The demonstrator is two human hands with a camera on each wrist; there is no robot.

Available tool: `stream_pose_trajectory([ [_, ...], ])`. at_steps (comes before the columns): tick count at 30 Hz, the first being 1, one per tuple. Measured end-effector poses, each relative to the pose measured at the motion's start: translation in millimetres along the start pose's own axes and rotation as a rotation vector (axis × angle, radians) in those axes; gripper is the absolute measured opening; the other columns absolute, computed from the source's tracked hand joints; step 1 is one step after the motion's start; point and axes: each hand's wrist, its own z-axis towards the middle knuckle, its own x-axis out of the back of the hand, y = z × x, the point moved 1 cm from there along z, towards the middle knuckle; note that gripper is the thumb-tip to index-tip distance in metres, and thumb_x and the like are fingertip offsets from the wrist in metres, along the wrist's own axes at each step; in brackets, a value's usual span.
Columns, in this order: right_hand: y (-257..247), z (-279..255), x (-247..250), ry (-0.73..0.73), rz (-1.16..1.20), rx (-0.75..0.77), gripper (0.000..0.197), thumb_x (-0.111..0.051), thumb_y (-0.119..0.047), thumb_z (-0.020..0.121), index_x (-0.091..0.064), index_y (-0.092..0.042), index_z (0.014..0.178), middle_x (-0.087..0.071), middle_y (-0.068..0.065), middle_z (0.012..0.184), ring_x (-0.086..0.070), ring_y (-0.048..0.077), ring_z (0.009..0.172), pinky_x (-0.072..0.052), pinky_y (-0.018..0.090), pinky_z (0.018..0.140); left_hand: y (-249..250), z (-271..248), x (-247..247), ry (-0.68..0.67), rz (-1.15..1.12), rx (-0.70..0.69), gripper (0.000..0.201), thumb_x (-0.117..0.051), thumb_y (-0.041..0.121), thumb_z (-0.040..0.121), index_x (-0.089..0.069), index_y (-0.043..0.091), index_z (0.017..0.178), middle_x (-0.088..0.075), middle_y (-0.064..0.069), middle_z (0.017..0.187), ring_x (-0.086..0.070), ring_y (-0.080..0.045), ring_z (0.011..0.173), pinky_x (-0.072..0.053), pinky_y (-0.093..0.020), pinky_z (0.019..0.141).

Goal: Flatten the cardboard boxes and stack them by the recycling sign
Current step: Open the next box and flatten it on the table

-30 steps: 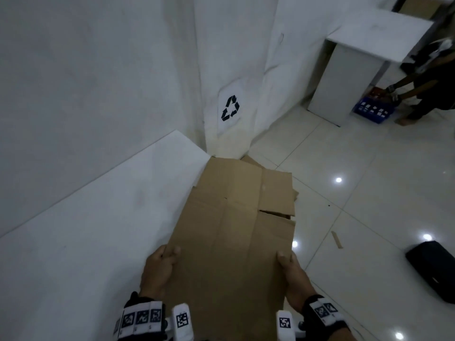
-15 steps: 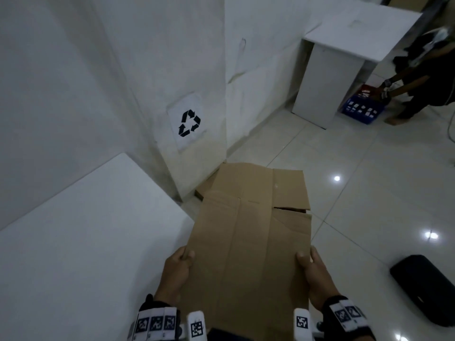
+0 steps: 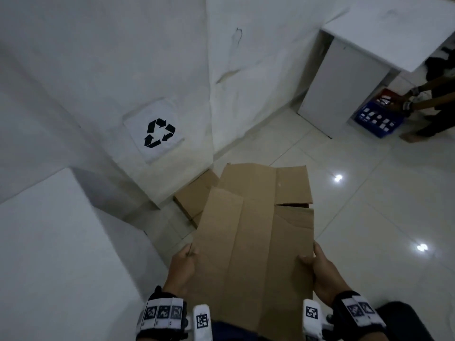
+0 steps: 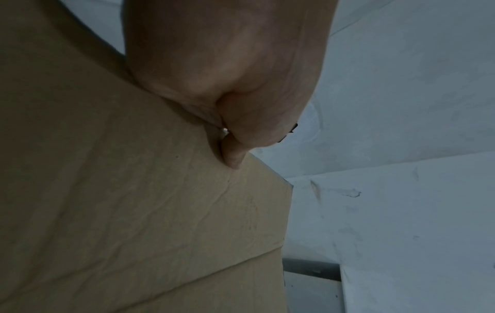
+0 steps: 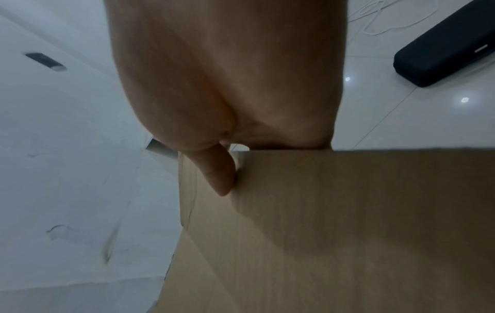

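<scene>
I hold a flattened brown cardboard box (image 3: 256, 232) out in front of me, above the floor. My left hand (image 3: 183, 260) grips its left edge, thumb on top. Gripping the opposite edge is my right hand (image 3: 317, 265), thumb likewise on top. The wrist views show the cardboard (image 4: 134, 201) (image 5: 335, 222) with each hand's fingers curled under it. A recycling sign (image 3: 158, 132) hangs low on the white wall ahead to the left. Below it on the floor lies more flattened cardboard (image 3: 194, 198), partly hidden by the box I carry.
A white table top (image 3: 54, 254) stands close on my left. A white cabinet (image 3: 344, 77) is at the far right, with a blue crate (image 3: 378, 119) and another person's arms (image 3: 428, 94) beside it. A black case (image 5: 444, 46) lies on the tiled floor to my right.
I have moved forward and turned left. The sign and the cardboard on the floor are nearer and more central. Both hands keep the same grip.
</scene>
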Motion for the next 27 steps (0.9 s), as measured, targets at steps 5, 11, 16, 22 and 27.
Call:
stream_pose_trajectory([
  [5,-46,66,7,-0.081,-0.158,-0.107,0.054,-0.039,0.005,0.096,-0.043,-0.035,0.133,-0.059,0.012,0.122,-0.057,0.04,0.108,-0.054,0.057,0.083,8,32,-35,0.075,-0.051,0.125,0.027,-0.045,0.012,0.1,-0.066,0.022,0.086,-0.067,-0.004,0.098,-0.059,-0.02,0.086,-0.046,-0.028,0.076],
  [11,-65,203,-19,-0.122,-0.499,-0.083,0.038,-0.055,-0.014,0.093,-0.053,-0.04,0.12,-0.063,0.009,0.117,-0.065,0.032,0.099,-0.058,0.05,0.079,-37,97,-89,0.164,-0.047,0.247,0.028,-0.048,0.006,0.096,-0.065,0.023,0.082,-0.063,0.008,0.078,-0.055,-0.007,0.07,-0.042,-0.015,0.06],
  [16,-27,353,-48,-0.225,-0.845,-0.019,0.043,-0.047,-0.013,0.093,-0.051,-0.039,0.128,-0.063,0.002,0.119,-0.062,0.023,0.098,-0.055,0.044,0.088,-128,182,-137,0.23,-0.09,0.439,0.03,-0.051,0.002,0.082,-0.074,0.021,0.086,-0.073,-0.001,0.08,-0.067,-0.024,0.077,-0.055,-0.03,0.066],
  [22,40,509,-72,-0.293,-1.07,0.068,0.054,-0.043,-0.002,0.091,-0.046,-0.031,0.137,-0.06,-0.003,0.116,-0.056,0.015,0.093,-0.047,0.027,0.08,-238,296,-185,0.294,-0.285,0.534,0.039,-0.056,-0.004,0.083,-0.075,0.03,0.087,-0.074,0.0,0.089,-0.067,-0.022,0.079,-0.056,-0.03,0.068],
  [27,102,629,-87,-0.312,-1.183,0.101,0.054,-0.046,-0.025,0.083,-0.041,-0.041,0.135,-0.064,0.004,0.118,-0.063,0.026,0.1,-0.055,0.046,0.088,-312,383,-195,0.367,-0.348,0.472,0.03,-0.06,0.0,0.09,-0.072,0.027,0.087,-0.073,0.0,0.09,-0.067,-0.022,0.082,-0.056,-0.029,0.071],
])
